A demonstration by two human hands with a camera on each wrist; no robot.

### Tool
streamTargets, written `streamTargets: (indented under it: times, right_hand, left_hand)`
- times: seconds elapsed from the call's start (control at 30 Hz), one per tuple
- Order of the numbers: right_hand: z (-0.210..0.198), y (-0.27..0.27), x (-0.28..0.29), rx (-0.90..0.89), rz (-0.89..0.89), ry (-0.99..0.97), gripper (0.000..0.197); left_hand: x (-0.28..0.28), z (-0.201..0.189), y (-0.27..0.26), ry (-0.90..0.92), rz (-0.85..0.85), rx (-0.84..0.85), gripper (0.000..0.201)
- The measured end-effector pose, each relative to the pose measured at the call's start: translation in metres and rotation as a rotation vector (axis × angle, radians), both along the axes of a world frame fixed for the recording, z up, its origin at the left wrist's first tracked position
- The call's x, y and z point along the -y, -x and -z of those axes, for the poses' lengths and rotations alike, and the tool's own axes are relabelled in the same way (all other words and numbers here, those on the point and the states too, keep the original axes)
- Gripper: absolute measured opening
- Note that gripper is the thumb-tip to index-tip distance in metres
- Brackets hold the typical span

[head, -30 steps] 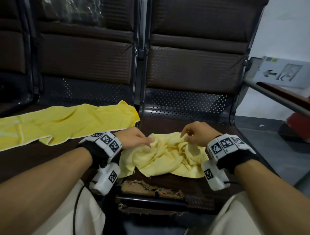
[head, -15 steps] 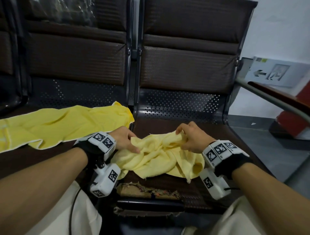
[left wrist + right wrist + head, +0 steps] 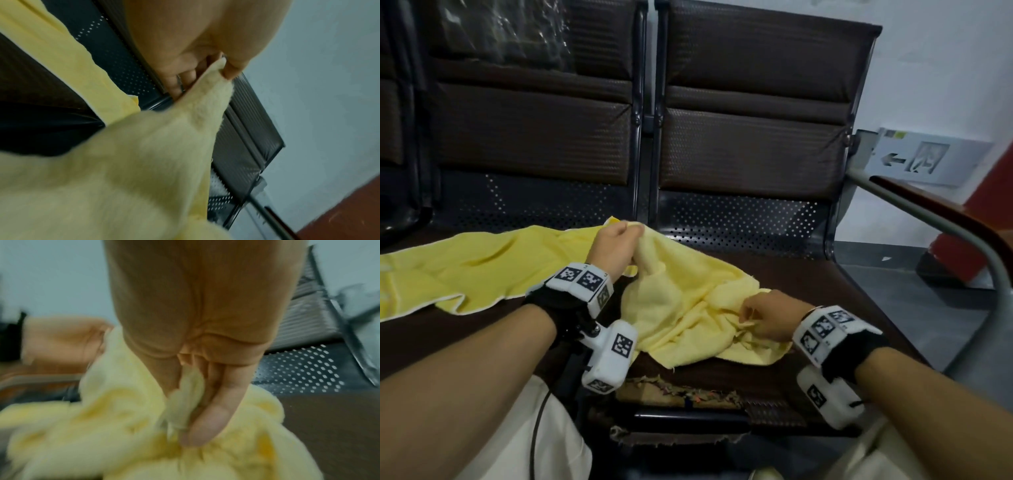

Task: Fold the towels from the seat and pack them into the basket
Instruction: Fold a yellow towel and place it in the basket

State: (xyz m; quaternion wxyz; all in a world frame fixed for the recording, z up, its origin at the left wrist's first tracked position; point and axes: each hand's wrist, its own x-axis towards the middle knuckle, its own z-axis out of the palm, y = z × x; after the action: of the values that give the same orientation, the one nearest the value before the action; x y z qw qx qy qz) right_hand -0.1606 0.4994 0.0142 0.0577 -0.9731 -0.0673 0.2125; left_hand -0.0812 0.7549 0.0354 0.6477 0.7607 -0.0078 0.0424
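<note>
now left hand (image 3: 616, 245) and right hand (image 3: 765, 317) each pinch the fluffy towel (image 3: 688, 301).

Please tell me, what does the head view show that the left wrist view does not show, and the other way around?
Only the head view shows the right hand pinching the fluffy towel, the long flat towel laid out whole, and the arrow sign. Only the left wrist view shows, from below, the towel's corner caught between thumb and fingers. Both show the left hand holding that corner raised above the seat.
</note>
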Motion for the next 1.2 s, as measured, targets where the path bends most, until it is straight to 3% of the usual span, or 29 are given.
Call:
streamTargets:
  times: [0.1, 0.2, 0.3, 0.37, 0.43, 0.53, 0.6, 0.7, 0.77, 0.83, 0.97, 1.1, 1.2]
  right_hand:
    - [-0.021, 0.001, 0.001, 0.080, 0.159, -0.543, 0.010]
    - [-0.043, 0.000, -0.011, 0.190, 0.323, -1.202, 0.016]
    - [-0.059, -0.009, -0.031, 0.205, 0.378, -1.547, 0.018]
    - [-0.060, -0.013, -0.042, 0.107, 0.346, -1.549, 0.022]
    - [-0.053, -0.018, -0.048, 0.040, 0.244, -1.351, 0.032]
    - [-0.046, -0.024, -0.049, 0.275, -0.023, -0.500, 0.025]
    - [-0.047, -0.026, -0.052, 0.383, -0.120, -0.197, 0.014]
    - [-0.050, -0.028, -0.058, 0.477, -0.219, -0.313, 0.033]
    - [-0.055, -0.028, -0.065, 0.527, -0.287, -0.466, 0.026]
    - [-0.057, -0.026, -0.071, 0.510, -0.245, -0.604, 0.017]
    - [-0.051, -0.025, -0.076, 0.385, -0.210, -0.577, 0.014]
    - [-0.052, -0.024, -0.083, 0.307, -0.204, -0.863, 0.008]
    - [-0.047, -0.027, -0.083, 0.434, -0.095, -0.781, 0.010]
  left_hand:
    - [-0.008, -0.016, 0.000, 0.157, -0.115, 0.039, 0.019]
    - [-0.010, -0.024, 0.001, 0.284, -0.108, 0.026, 0.016]
    - [-0.006, -0.019, 0.002, 0.218, -0.064, 0.026, 0.023]
    - [-0.002, -0.013, 0.004, 0.111, -0.020, 0.020, 0.024]
    - [0.000, -0.008, 0.005, 0.044, 0.034, 0.007, 0.022]
    - [-0.002, -0.005, 0.004, -0.012, 0.055, 0.006, 0.022]
    - [-0.005, -0.002, 0.001, -0.060, 0.027, -0.005, 0.019]
    - [-0.009, 0.004, -0.003, -0.145, 0.019, -0.033, 0.022]
    - [-0.011, 0.006, -0.005, -0.188, 0.021, -0.039, 0.027]
    - [-0.011, 0.006, -0.007, -0.189, 0.029, -0.067, 0.014]
    - [-0.004, 0.007, -0.006, -0.147, 0.071, -0.136, 0.007]
    - [0.004, 0.005, 0.007, -0.063, 0.265, -0.136, 0.007]
    - [0.011, -0.001, 0.016, -0.016, 0.358, -0.200, 0.006]
